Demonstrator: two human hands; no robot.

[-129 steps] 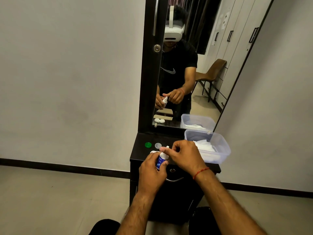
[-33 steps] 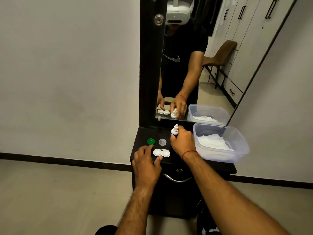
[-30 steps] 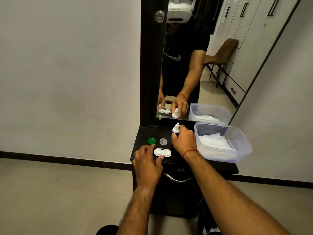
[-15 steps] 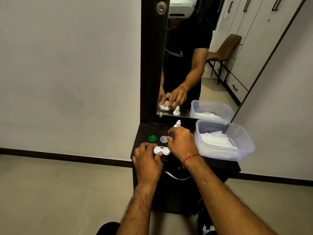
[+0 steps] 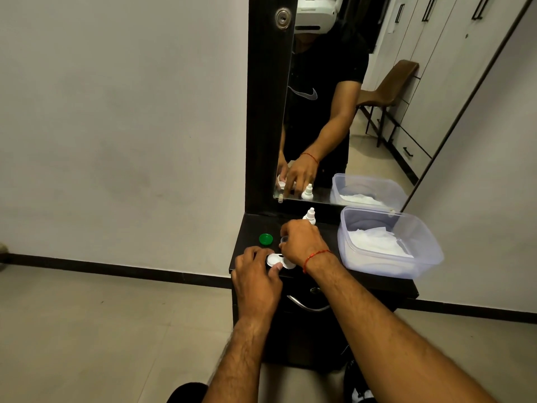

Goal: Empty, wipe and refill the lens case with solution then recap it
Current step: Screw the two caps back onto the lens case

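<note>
The white double-well lens case lies flat at the front edge of the dark counter, uncapped, between the two hands. The left hand holds its left end, with the thumb against the near rim and the index finger bent round the far side. The right hand reaches over the case's right well and hides most of it. Its fingers curl down and pinch the small translucent round cap, which sits just behind the case and shows only as a sliver. The green round cap lies untouched just left of that. A small white dropper bottle stands upright behind the right hand, and neither hand holds it. To the right sits a clear plastic tub holding white tissues.
</note>
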